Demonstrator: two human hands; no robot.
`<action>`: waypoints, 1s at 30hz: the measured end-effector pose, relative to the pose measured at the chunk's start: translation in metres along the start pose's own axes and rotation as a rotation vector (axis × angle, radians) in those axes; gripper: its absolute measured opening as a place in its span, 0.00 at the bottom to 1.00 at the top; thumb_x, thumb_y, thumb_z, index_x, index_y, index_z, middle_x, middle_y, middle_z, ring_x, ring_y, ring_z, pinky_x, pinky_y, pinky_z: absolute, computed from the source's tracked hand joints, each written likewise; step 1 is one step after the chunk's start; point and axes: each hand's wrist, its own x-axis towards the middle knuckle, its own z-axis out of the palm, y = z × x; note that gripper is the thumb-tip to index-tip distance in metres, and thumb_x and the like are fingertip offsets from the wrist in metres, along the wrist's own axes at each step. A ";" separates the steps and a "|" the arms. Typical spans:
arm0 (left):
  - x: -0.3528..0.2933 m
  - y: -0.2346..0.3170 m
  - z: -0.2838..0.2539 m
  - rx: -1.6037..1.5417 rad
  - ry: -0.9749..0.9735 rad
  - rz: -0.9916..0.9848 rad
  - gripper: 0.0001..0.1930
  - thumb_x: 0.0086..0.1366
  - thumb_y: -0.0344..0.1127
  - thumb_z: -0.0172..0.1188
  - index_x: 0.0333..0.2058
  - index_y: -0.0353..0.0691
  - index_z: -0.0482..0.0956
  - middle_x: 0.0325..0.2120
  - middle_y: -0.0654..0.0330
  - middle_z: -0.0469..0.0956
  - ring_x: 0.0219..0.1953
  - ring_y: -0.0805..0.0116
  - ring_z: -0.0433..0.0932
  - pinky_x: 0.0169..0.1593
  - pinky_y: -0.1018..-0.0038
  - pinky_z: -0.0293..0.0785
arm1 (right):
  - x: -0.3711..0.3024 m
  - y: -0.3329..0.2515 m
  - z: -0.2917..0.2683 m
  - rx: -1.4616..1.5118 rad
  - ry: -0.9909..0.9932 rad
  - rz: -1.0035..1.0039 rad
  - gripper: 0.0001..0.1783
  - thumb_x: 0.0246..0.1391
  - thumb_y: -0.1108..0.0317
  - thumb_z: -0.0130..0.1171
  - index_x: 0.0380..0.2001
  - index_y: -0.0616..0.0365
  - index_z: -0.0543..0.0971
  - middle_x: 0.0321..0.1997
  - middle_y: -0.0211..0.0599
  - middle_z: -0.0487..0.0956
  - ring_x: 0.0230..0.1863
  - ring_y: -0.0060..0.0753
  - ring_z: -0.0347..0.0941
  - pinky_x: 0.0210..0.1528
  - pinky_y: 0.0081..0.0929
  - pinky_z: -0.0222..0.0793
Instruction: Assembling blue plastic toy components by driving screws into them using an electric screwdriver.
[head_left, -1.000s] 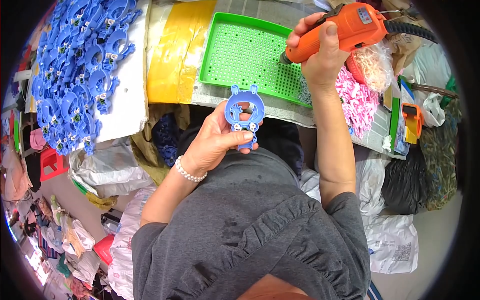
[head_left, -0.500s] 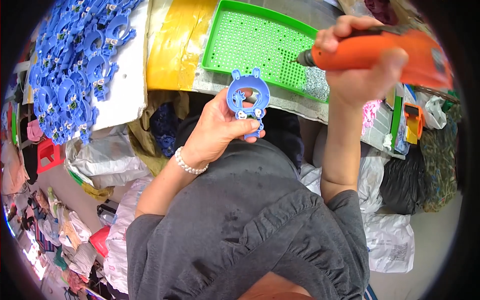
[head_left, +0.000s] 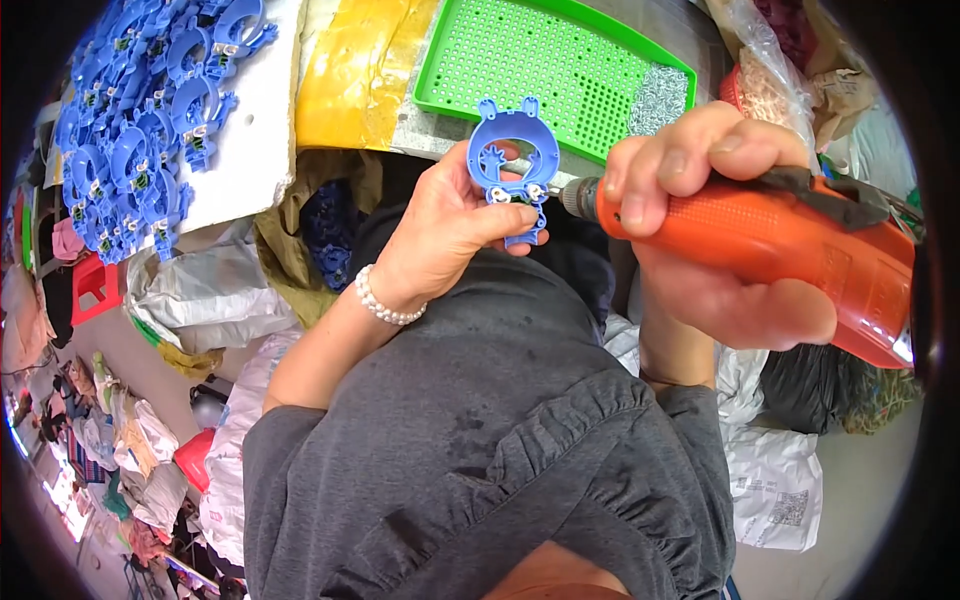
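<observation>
My left hand [head_left: 447,222] grips a blue plastic part [head_left: 512,150], shaped like a ring-headed figure with two small ears and white bits at its neck. The thumb presses on its lower body. My right hand [head_left: 700,220] is wrapped round an orange power screwdriver [head_left: 770,245]. Its bit points left and meets the blue part near one white piece; whether a screw sits on the tip is too small to tell. Just beyond both hands lies a green perforated tray [head_left: 520,60], with a heap of small silvery screws [head_left: 660,98] in its right end.
Many similar blue parts [head_left: 130,150] are piled on a white board [head_left: 250,130] at the left. Yellow tape [head_left: 350,75] covers some of the tabletop. A red basket [head_left: 745,90] stands at the far right; bags [head_left: 210,300] lie below the table.
My right hand has brought the screwdriver down and nearer, from over the tray's screws to the blue part. My left hand has shifted slightly right with the part.
</observation>
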 end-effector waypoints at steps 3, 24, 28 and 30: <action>0.000 0.000 0.000 -0.016 -0.009 0.017 0.22 0.54 0.23 0.60 0.48 0.35 0.66 0.35 0.59 0.76 0.31 0.68 0.80 0.31 0.77 0.78 | -0.003 0.006 0.001 0.014 0.020 0.004 0.47 0.43 0.27 0.53 0.50 0.60 0.66 0.41 0.41 0.68 0.32 0.32 0.71 0.37 0.34 0.68; 0.002 -0.002 0.006 -0.010 -0.049 0.088 0.21 0.54 0.21 0.59 0.46 0.32 0.66 0.33 0.57 0.76 0.30 0.70 0.79 0.30 0.78 0.77 | -0.002 0.009 0.013 -0.089 0.057 0.037 0.46 0.38 0.27 0.58 0.46 0.59 0.66 0.36 0.37 0.68 0.28 0.29 0.70 0.31 0.31 0.68; -0.002 0.004 0.007 0.000 -0.059 0.022 0.21 0.54 0.22 0.60 0.47 0.33 0.65 0.34 0.57 0.75 0.31 0.69 0.79 0.32 0.78 0.77 | 0.015 -0.008 -0.007 0.015 -0.121 -0.010 0.47 0.41 0.30 0.58 0.50 0.60 0.65 0.41 0.38 0.67 0.33 0.30 0.71 0.37 0.33 0.69; -0.001 0.003 0.004 0.005 -0.056 -0.045 0.22 0.54 0.23 0.61 0.48 0.34 0.65 0.36 0.57 0.75 0.31 0.68 0.80 0.32 0.78 0.78 | 0.021 -0.024 -0.014 0.012 -0.073 0.072 0.45 0.45 0.31 0.56 0.52 0.60 0.65 0.41 0.39 0.67 0.34 0.29 0.70 0.36 0.33 0.66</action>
